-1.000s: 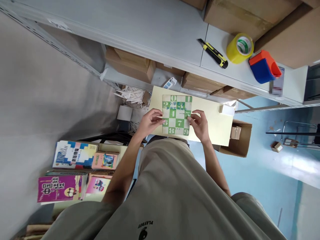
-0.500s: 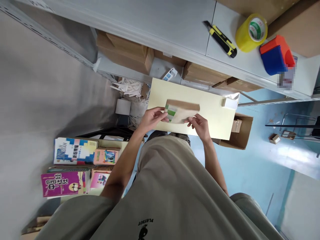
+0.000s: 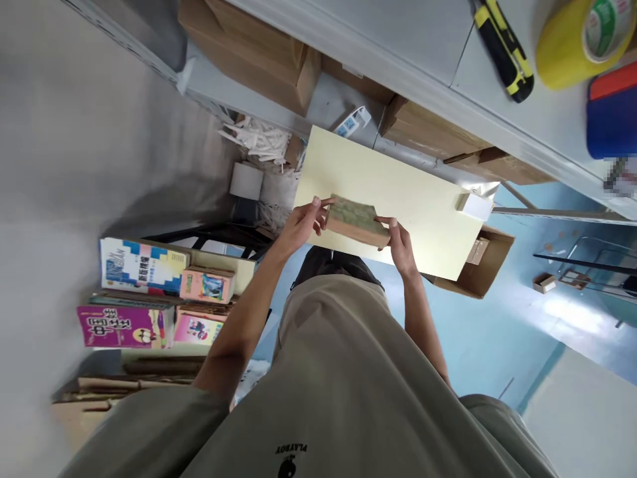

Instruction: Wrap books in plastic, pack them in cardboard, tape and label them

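Observation:
A small thick book (image 3: 359, 216) with a mottled green cover and browned page edges is held level over the pale yellow board (image 3: 423, 199). My left hand (image 3: 301, 229) grips its left end, index finger along the upper corner. At the right end my right hand (image 3: 399, 244) pinches it, fingertips partly hidden beneath. The book's underside is out of sight.
A white box (image 3: 474, 206) sits at the board's right end, above an open carton (image 3: 490, 262). Stacked books (image 3: 144, 265) stand at left. On the grey shelf (image 3: 398, 40) lie a utility knife (image 3: 502, 50) and yellow tape (image 3: 562, 46). A power strip (image 3: 352, 123) lies behind the board.
The book has been turned in my hands: a pale face with a green patch showed before, and the green cover and page edge show now. The view has also shifted.

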Demonstrator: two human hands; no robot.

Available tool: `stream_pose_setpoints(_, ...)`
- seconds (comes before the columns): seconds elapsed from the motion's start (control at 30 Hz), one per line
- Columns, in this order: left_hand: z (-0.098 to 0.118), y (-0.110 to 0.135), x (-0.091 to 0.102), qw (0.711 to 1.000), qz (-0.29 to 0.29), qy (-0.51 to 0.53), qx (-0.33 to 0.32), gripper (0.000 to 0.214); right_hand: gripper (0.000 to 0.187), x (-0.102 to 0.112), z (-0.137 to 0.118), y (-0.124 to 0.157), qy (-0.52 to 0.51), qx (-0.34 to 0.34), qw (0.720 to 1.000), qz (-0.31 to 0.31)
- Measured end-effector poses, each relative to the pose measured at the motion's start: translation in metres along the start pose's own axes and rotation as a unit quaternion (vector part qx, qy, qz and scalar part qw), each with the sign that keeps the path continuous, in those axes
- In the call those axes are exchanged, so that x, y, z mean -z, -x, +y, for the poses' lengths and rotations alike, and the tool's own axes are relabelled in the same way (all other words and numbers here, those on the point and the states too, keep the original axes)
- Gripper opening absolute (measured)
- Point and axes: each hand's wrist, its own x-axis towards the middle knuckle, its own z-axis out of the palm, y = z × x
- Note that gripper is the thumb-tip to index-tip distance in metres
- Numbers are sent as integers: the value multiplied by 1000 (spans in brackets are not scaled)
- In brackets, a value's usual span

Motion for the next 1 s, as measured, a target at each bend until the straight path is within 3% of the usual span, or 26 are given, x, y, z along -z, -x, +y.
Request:
stream_pose_setpoints(0.13, -22, -25, -5, 997, 56, -38, -37, 75, 81, -7, 32, -51, 21, 30, 999, -36)
stream_pose_setpoints(0.23, -47, -60, -2, 993, 99, -52, -46, 64, 85, -23, 61, -104, 44, 64, 996, -32)
stream_pose_setpoints(0.37, -79, -110, 10, 984, 157, -81, -32, 50, 70, -48, 88, -168, 89, 75, 992, -42)
stream_pose_setpoints(0.53, -103, -135, 13, 977, 188, -99, -15, 38, 49, -58, 105, -197, 138, 49, 988, -39)
stream_pose_setpoints(0.67, -120, -117, 12, 969, 242, -49, -1, 39, 40, -46, 107, -181, 208, 71, 975, -36)
stream_pose_setpoints(0.8, -142, -77, 15, 950, 311, -1, 3, 33, 42, -39, 97, -162, 226, 110, 964, -89)
stream_pose_setpoints(0.9, -163, -41, 17, 934, 354, 37, 29, 30, 49, -50, 85, -158, 228, 121, 957, -134)
stream_pose_setpoints(1.0, -185, -8, 20, 914, 392, 79, 62, 29, 58, -75, 75, -169, 239, 138, 945, -174)
